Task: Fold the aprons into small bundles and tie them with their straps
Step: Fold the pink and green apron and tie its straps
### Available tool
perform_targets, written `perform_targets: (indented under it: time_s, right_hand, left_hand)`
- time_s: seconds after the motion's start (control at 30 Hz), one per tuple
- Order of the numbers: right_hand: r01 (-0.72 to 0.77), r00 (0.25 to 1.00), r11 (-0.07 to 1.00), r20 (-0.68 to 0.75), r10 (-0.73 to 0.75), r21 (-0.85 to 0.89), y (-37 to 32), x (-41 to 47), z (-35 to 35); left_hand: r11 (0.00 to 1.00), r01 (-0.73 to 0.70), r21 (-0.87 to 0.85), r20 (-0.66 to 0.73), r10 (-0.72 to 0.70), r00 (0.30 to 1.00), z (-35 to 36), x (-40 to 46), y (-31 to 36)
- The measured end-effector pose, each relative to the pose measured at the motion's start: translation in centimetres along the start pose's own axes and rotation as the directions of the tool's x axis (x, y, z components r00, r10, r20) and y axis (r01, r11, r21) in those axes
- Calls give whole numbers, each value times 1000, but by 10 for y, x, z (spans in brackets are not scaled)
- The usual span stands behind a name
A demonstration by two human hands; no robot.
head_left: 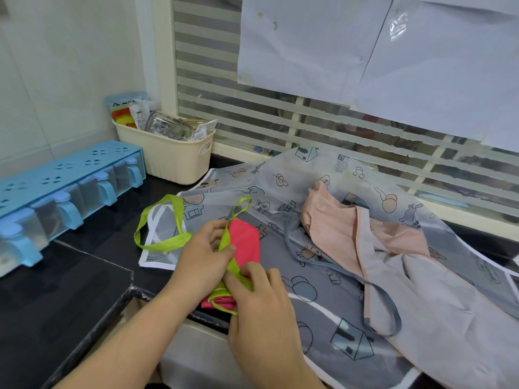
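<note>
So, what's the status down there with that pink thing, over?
Both hands' fingers pinch the lime-green fabric strap across the folded pink apron bundle. Left hand, right hand. Knot not tied. Nothing in the way.

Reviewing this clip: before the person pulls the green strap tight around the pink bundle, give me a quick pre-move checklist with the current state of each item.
1. Pink apron bundle folded small: ok, it lies compact on the grey printed apron.
2. Left hand holds the green strap: ok, thumb and fingers pinch it over the bundle.
3. Right hand secures the strap's lower part: ok, its fingers pinch it at the bundle's near end.
4. Strap fully wrapped round the bundle: cannot tell, the underside is hidden.
5. Loose green loop free of snags: ok, it lies apart to the left.
6. Pale pink apron folded: not ok, it lies crumpled.
</note>
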State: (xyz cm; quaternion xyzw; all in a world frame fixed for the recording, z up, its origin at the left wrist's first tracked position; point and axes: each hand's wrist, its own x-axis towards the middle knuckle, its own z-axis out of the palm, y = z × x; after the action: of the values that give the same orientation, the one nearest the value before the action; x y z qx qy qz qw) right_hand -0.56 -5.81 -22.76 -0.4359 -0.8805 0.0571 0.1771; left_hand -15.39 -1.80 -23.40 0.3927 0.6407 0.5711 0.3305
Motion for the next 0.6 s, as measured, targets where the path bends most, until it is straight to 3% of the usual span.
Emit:
perform_targets:
  time_s: [0.3,0.4,0.5,0.6]
  right_hand:
    - [41,998,999,-39,-41,-2,3,-2,2]
    - [20,1000,1000,-25,-19,8,3,-3,1]
    - [19,1000,999,-4,-19,27,8,-4,0]
    - [46,996,998,73,-49,42,11,-6,-5]
  left_hand:
    - [977,-140,161,-119,160,980,4,-1,-8]
    - [915,-251,316,-176,317,932,3,-8,-6]
    - [825,-398,402,-75,463,883,1,-14,-6]
    - [798,-399,451,51,423,905,1,-9,-10]
